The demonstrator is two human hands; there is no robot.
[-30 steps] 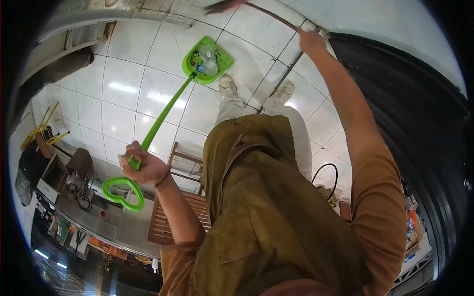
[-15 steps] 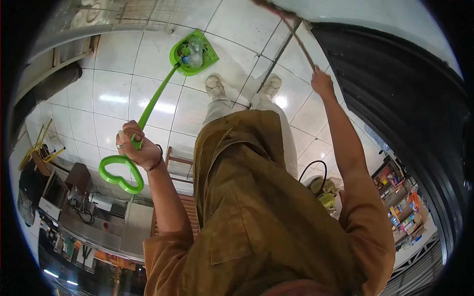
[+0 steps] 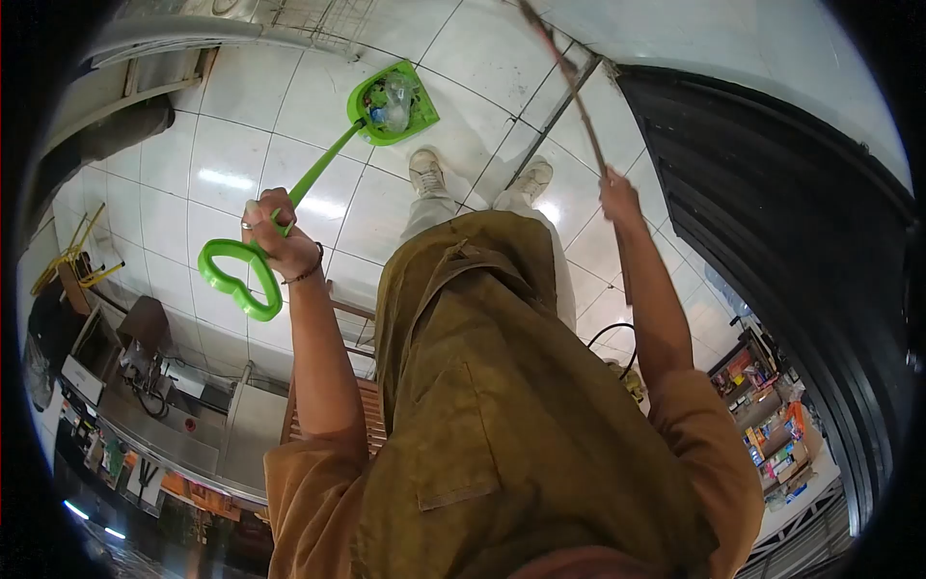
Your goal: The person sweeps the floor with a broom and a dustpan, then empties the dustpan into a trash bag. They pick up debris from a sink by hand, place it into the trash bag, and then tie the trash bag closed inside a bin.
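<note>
My left hand (image 3: 280, 236) is closed around the long handle of a green dustpan (image 3: 424, 118), just above its heart-shaped grip. The pan rests on the tiles ahead of my feet, holding a clear plastic piece (image 3: 396, 100), a bit of blue and dark scraps. Out to the right, my right hand (image 3: 619, 198) grips the thin stick of a broom (image 3: 585, 108). The broom's far end reaches the floor by the wall at the top and is blurred, partly cut off by the frame edge.
White floor tiles (image 3: 231, 154) surround my shoes (image 3: 425, 172). A black ribbed shutter (image 3: 772, 193) stands on the right, with stocked shelves (image 3: 776, 425) behind. A wooden slatted seat (image 3: 371, 415) is close on my left, near a steel counter (image 3: 246, 439). A wire rack (image 3: 318, 19) stands at the top left.
My left hand has risen a little in view, and the dustpan has shifted slightly right. My right hand has moved slightly left and down, and the broom's far end has swung right.
</note>
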